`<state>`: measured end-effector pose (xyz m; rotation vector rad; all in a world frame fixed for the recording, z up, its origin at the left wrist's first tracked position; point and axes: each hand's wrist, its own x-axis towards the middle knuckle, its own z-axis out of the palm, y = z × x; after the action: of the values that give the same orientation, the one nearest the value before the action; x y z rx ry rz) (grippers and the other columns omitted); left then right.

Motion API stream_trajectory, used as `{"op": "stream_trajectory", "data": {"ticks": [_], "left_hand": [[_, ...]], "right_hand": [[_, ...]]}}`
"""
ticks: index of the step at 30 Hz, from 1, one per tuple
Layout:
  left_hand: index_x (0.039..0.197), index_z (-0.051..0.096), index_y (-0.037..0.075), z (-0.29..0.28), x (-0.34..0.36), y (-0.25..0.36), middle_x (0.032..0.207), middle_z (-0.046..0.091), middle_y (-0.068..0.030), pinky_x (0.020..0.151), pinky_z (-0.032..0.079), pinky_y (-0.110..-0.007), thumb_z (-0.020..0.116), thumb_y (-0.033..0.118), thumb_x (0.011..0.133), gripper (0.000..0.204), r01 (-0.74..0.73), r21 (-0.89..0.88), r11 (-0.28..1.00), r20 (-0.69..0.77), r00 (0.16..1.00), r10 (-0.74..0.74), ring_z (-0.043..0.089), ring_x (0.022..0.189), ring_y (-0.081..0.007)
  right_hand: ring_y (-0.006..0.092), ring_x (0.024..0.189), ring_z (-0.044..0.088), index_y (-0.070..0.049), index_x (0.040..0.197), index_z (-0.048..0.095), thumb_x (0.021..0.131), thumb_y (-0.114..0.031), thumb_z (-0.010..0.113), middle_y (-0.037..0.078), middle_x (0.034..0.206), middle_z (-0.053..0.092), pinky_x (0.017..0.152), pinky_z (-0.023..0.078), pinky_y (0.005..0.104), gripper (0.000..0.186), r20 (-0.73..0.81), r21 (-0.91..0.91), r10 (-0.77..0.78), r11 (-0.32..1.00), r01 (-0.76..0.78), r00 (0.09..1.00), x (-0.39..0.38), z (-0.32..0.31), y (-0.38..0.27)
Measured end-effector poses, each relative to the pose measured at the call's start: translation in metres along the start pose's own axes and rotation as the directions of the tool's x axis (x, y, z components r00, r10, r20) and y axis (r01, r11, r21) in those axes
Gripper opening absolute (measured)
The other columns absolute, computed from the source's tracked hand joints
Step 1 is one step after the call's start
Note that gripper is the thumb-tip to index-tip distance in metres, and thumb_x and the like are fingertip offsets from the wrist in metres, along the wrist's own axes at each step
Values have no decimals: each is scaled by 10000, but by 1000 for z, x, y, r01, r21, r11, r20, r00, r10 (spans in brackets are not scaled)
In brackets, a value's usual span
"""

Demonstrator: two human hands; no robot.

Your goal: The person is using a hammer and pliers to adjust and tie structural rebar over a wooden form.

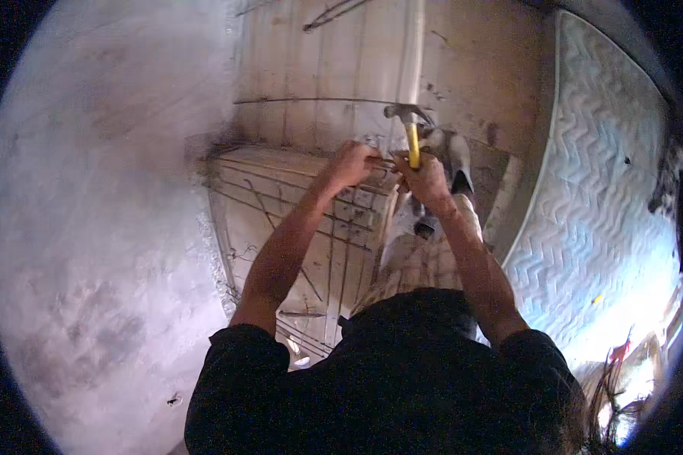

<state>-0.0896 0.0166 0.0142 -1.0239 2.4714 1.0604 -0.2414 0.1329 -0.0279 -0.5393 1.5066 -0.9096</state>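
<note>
A claw hammer [413, 142] with a yellow handle and a metal head stands upright in my right hand [428, 182]; my fingers are closed around the lower handle, and the head points away from me. Just left of it, my left hand [353, 163] is closed, its fingertips turned toward the right hand. Something thin and dark seems to lie between the two hands, too small and blurred to name. Both hands are above the edge of a wooden board form [269, 161] that has thin metal bars [332, 262] running across it.
A rough plastered wall [99, 197] fills the left side. On the right leans a pale mattress [584, 174] with a zigzag pattern. A light upright pole [414, 53] rises beyond the hammer, against wooden panels [319, 68]. Loose bar ends [326, 17] stick out at the top.
</note>
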Motion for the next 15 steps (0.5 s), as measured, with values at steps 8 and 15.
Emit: {"op": "stream_trajectory", "data": {"ticks": [8,15], "left_hand": [[823,638,8,13,13,-60,706,624,-117,616,448,-315,595,117,767,130,-9,16,1000,65,998,8,578,643,-173],[763,614,-14,2,5,-44,660,589,-133,598,449,-325,573,61,752,86,-46,18,999,66,997,45,580,641,-182]], "right_hand": [[93,513,430,-48,1017,477,906,-285,433,-3,627,460,449,378,261,266,-223,424,15,902,83,975,-63,-35,14],[124,392,349,-163,1061,435,922,-421,351,-8,555,358,348,316,279,304,-64,874,310,475,-96,949,-127,1,10]]}}
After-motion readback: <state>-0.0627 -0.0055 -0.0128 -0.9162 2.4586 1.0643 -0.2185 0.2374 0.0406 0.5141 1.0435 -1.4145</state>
